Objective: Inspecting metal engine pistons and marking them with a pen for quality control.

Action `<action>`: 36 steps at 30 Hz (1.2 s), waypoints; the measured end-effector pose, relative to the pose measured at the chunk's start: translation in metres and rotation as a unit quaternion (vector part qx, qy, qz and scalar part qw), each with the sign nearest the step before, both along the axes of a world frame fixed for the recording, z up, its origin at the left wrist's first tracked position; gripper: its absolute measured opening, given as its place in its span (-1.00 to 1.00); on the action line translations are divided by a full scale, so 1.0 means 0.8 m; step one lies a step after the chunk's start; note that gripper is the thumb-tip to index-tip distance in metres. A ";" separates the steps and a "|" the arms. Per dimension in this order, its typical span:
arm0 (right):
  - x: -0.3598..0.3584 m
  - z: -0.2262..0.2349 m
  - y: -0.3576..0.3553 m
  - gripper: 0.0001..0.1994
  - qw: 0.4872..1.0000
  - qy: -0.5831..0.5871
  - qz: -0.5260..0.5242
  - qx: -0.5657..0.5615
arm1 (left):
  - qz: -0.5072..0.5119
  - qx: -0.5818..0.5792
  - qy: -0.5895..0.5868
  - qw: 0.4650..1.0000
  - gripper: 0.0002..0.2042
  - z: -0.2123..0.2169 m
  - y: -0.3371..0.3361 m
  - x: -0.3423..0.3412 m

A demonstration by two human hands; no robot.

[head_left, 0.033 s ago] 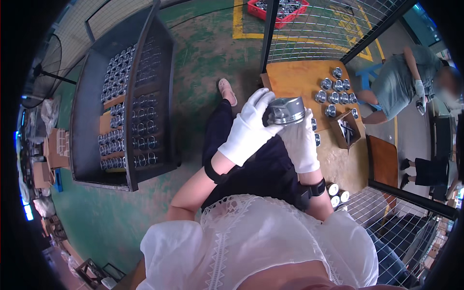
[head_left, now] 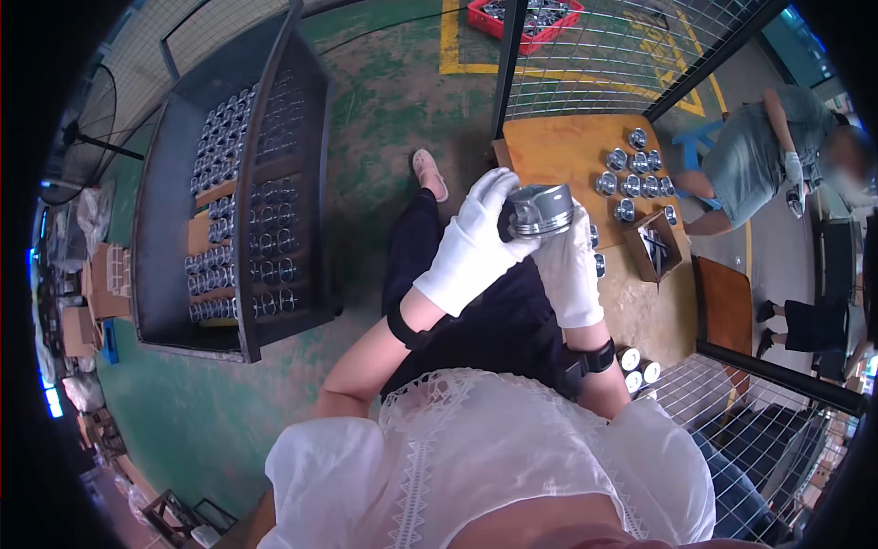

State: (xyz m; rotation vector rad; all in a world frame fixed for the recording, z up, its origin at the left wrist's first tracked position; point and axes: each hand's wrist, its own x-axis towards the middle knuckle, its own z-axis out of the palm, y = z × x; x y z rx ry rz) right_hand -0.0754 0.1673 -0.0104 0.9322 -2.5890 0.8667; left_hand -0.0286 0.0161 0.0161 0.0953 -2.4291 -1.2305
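A silver metal piston point(head_left: 541, 210) with ring grooves around its lower edge is held up in front of me, above my lap. My left hand point(head_left: 471, 247), in a white glove, grips its left side, thumb beneath and fingers raised behind. From the right, my white-gloved right hand point(head_left: 573, 274) supports it; the fingers are partly hidden by the piston. More pistons point(head_left: 631, 185) stand in loose rows on the wooden table point(head_left: 558, 146) to the right. An open cardboard box point(head_left: 675, 252) with dark strips inside sits beside them.
On the left stands a dark metal bin point(head_left: 293, 183) holding rows of pistons. Wire mesh panels point(head_left: 585, 78) border the table. A red crate point(head_left: 526, 37) of metal parts lies far ahead. Another person point(head_left: 764, 156) sits at the right. White-topped cylinders point(head_left: 631, 359) stand near my right forearm.
The piston has turned and tilted slightly in my hands, its right side shifting a little left. My right fingers have moved slightly with it.
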 end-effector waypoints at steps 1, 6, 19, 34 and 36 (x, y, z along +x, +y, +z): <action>0.002 -0.003 -0.003 -0.64 0.956 -0.186 -0.006 -0.229 | -0.002 0.007 0.018 1.000 -0.24 -0.005 0.004 0.000; 0.013 -0.008 -0.011 -0.66 0.665 -0.460 -0.014 -0.588 | 0.002 0.034 0.061 0.998 -0.39 -0.002 0.017 -0.005; 0.014 -0.030 -0.017 -0.34 0.404 -0.681 0.057 -0.609 | 0.027 0.037 0.032 0.998 -0.59 -0.003 0.019 0.000; 0.022 -0.025 -0.013 -0.55 0.166 -0.786 0.114 -0.584 | 0.018 0.039 -0.040 0.998 -0.59 0.005 0.018 0.002; 0.023 -0.021 -0.015 -0.54 0.180 -0.777 0.130 -0.589 | 0.015 0.099 -0.031 0.995 -0.61 -0.004 0.018 0.005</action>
